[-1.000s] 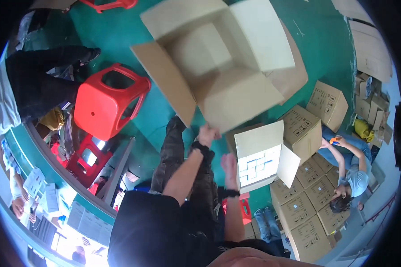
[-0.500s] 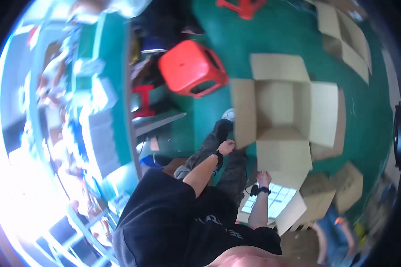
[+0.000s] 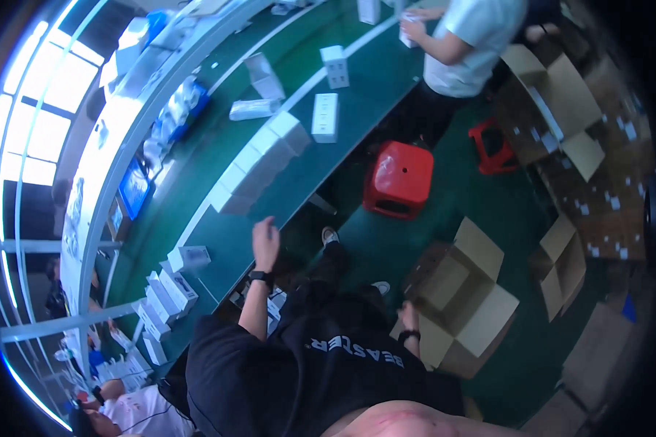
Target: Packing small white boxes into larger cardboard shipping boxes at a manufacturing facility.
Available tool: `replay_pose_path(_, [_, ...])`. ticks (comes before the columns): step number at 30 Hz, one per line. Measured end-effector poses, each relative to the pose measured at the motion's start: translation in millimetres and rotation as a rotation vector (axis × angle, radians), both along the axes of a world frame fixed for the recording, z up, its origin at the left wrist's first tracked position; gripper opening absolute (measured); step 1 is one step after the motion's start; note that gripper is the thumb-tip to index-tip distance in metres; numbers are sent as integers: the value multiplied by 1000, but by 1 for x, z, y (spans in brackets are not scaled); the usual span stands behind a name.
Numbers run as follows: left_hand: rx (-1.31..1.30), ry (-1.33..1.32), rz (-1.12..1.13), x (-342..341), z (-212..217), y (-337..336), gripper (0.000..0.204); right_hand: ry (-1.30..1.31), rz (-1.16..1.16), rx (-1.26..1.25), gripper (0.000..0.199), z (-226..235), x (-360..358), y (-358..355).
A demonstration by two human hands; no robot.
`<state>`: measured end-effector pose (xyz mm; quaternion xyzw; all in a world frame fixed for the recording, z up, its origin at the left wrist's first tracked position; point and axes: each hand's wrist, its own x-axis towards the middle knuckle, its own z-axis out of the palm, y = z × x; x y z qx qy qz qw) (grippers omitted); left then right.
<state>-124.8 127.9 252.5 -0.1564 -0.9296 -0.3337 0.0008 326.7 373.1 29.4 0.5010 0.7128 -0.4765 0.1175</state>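
I have the left hand (image 3: 266,244) with fingers loosely parted, nothing in it, near the bench (image 3: 372,80) edge and the row of white boxes (image 3: 259,160). Right hand (image 3: 408,318) is right beside the carton (image 3: 455,293), which sits flaps-out on the floor; can't tell its grip or contact. Red stool (image 3: 393,183) stands beyond; co-worker (image 3: 461,54) at the bench holds a white pack (image 3: 408,33).

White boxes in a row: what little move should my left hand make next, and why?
Perhaps reach the left hand toward the row of white boxes: it looks empty and close to them, and the open carton is beside the right hand.
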Motion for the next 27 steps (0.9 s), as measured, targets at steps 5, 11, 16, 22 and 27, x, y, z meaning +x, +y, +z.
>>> replay_pose_path(5, [-161, 441, 212, -76, 18, -69, 70, 321, 485, 426, 49, 178, -315, 100])
replay_pose_path(11, [-253, 223, 102, -138, 18, -82, 99, 742, 1057, 921, 92, 288, -591, 75])
replay_pose_path(16, [-247, -123, 39, -167, 31, -68, 99, 443, 1535, 925, 107, 255, -693, 57])
replay_pose_path(22, [-348, -66, 37, -173, 31, -61, 93, 448, 1546, 803, 103, 262, -697, 47])
replay_pose_path(27, [-466, -63, 4, -187, 33, -75, 89, 558, 1425, 775, 89, 272, -670, 33])
